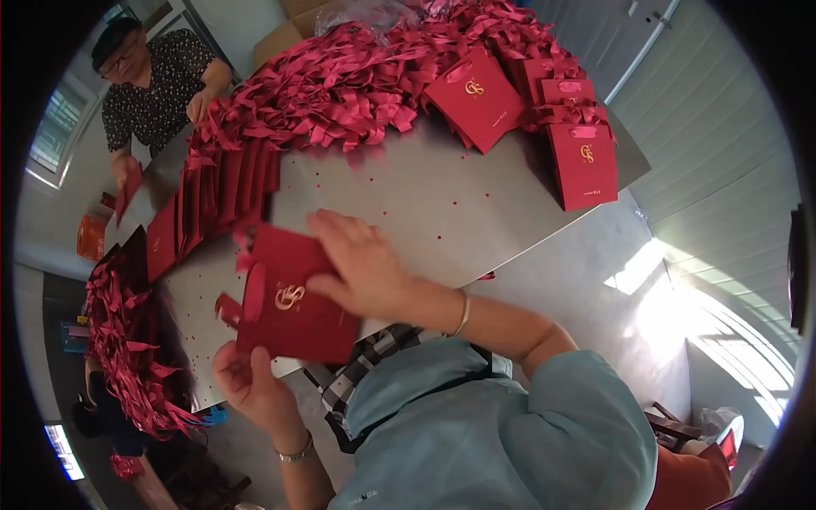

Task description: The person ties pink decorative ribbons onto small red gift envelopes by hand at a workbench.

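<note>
Red paper gift bag (293, 302), flat-folded with a gold emblem on its face, is held at the near edge of the grey surface (442, 204), partly overhanging it.

Head view: the left hand (251, 378) is closed on the bag's lower corner, thumb on the face and fingers underneath. The right hand (361, 263) is laid across the bag's upper right part, fingers bent over the top edge; how firm that grip is cannot be told. A red ribbon handle (253, 289) is seen near the bag's left side, slightly blurred. A row of flat red bags (212, 200) is stacked on edge just beyond it, and a large heap of red ribbons (340, 81) covers the far part of the surface. Further finished bags (582, 161) lie at the far right. Small red punch scraps (425, 217) are scattered over the bare metal. A second person (153, 85) is at work at the far left corner.

Risks, as judged: the bag could be creased by the pressing right hand; with only a corner pinched, it could slip off the edge; the loose handle could catch on the nearby row and topple it.
</note>
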The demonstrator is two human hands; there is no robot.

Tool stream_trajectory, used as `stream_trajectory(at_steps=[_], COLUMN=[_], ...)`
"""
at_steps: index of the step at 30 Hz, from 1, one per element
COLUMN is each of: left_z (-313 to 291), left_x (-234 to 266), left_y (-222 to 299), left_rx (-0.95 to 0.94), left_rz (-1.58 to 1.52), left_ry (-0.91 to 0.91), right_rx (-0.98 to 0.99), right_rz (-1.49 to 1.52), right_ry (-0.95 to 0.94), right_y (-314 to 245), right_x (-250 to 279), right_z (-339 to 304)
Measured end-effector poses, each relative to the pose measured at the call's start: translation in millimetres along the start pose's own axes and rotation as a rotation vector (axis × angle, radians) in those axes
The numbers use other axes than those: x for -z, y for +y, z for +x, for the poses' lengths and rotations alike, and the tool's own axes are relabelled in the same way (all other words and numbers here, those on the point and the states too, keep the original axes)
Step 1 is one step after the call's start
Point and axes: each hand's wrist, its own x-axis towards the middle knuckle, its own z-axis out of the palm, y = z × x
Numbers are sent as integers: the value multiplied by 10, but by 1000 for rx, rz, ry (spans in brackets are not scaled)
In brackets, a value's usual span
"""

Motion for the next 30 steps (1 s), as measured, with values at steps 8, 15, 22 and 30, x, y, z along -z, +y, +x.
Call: stream_trajectory(at_steps=[8, 15, 22, 30], left_z=[190, 367, 720, 1629], left_x=[-1068, -889, -571, -573], left_y=[56, -155, -262, -833], left_rx=[-154, -3, 72, -523], left_rz=[138, 411, 568, 1240], left_ry=[-462, -514, -503, -352], right_rx=[-200, -360, 84, -329], right_rz=[93, -818, -544, -17], right_ry=[509, 98, 199, -112], right_y=[717, 1117, 796, 703], right_x=[1639, 1381, 826, -668], right_z=[213, 357, 574, 1792])
